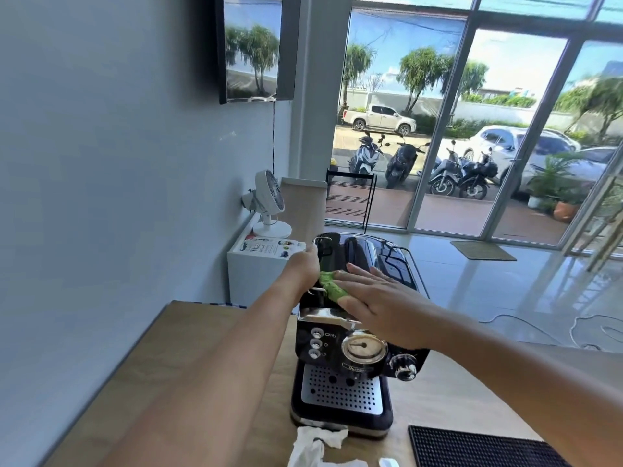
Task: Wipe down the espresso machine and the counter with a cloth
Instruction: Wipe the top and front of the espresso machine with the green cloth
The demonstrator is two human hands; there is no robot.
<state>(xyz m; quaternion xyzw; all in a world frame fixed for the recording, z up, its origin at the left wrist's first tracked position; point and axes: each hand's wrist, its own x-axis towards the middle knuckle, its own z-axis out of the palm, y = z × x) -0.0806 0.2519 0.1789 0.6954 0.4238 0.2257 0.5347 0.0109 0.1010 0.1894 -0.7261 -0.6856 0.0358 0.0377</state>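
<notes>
A black espresso machine (357, 358) with a round gauge and a perforated drip tray stands on the wooden counter (188, 358). My right hand (374, 293) lies flat, fingers together, on the machine's top, pressing a green cloth (332, 287) against it; only a small part of the cloth shows beyond my fingers. My left hand (305, 269) grips the machine's upper left edge by the chrome rail, thumb side toward me.
A crumpled white tissue (315, 444) lies on the counter in front of the machine. A black rubber mat (478, 448) sits at the front right. Behind stand a white cabinet with a small fan (268, 202) and a pamphlet. The wall runs along the left.
</notes>
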